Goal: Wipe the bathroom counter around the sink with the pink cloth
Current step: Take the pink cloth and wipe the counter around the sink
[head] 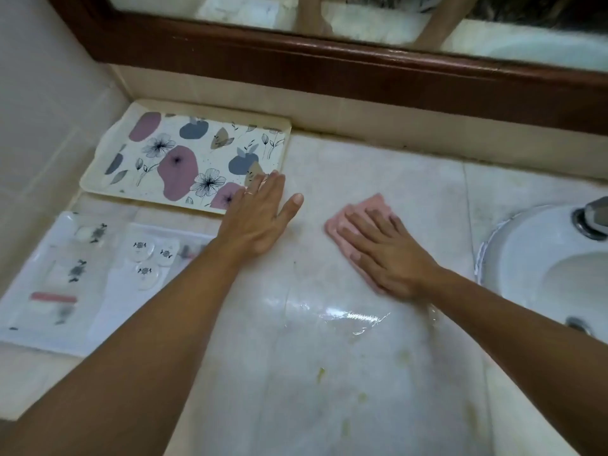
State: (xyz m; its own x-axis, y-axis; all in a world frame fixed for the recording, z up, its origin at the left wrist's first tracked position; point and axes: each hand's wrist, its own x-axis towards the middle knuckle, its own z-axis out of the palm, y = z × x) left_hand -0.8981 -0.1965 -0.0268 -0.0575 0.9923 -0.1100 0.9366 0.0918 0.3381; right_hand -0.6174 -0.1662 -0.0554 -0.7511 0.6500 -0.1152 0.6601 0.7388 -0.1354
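The pink cloth lies flat on the pale marble counter, left of the white sink. My right hand presses down on the cloth with fingers spread, covering most of it; only its far and left edges show. My left hand rests flat and open on the counter, fingertips touching the near right corner of the floral tray. A wet, shiny streak lies on the counter just in front of my right hand, with a few yellowish spots nearer to me.
The floral tray sits in the back left corner against the tiled wall. A white tray with small toiletry items lies in front of it on the left. A chrome faucet stands behind the sink. A dark wood mirror frame runs along the back.
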